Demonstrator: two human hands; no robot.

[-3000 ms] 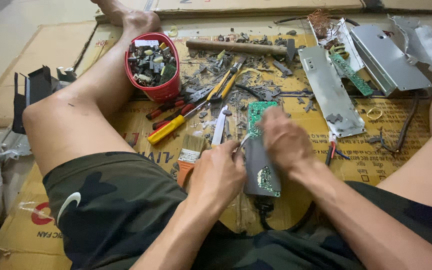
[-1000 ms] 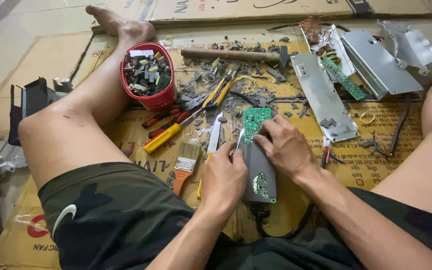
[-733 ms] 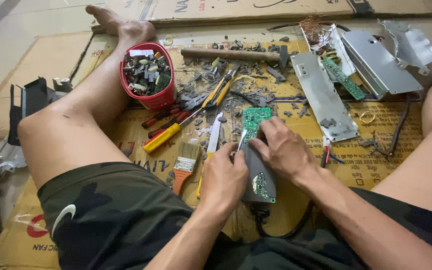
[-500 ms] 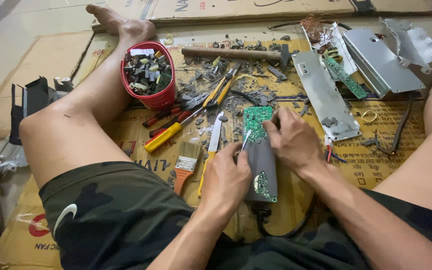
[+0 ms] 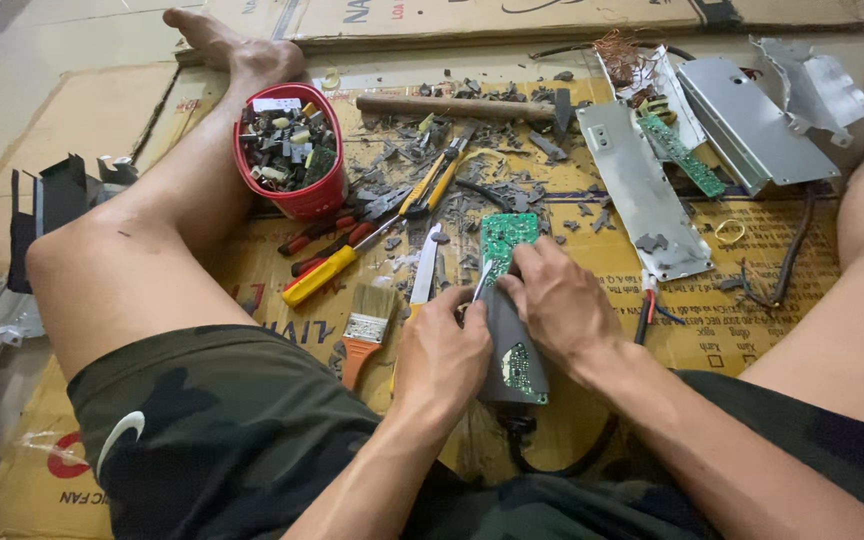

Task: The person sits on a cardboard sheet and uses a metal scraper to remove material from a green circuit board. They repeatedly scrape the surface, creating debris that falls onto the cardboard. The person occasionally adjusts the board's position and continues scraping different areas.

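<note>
Flattened cardboard (image 5: 592, 420) covers the floor where a person sits with legs spread, scraps and tools strewn between them. Nearest, the left hand (image 5: 442, 355) is curled closed around a slim metal tool (image 5: 480, 282), its tip set at the edge of a green circuit board (image 5: 507, 235). The right hand (image 5: 557, 305) presses down with bent fingers on the dark adapter casing (image 5: 514, 360), pinning it to the cardboard; the board juts from the casing's far end, so it looks partly pried free, not yet out. Just left lie a paintbrush (image 5: 367, 335) and a yellow-handled screwdriver (image 5: 320, 278). Farther off stand a red tub (image 5: 297, 195) full of salvaged parts, a hammer (image 5: 457, 106) and stripped metal housings (image 5: 747, 120), suggesting several units are already dismantled.
</note>
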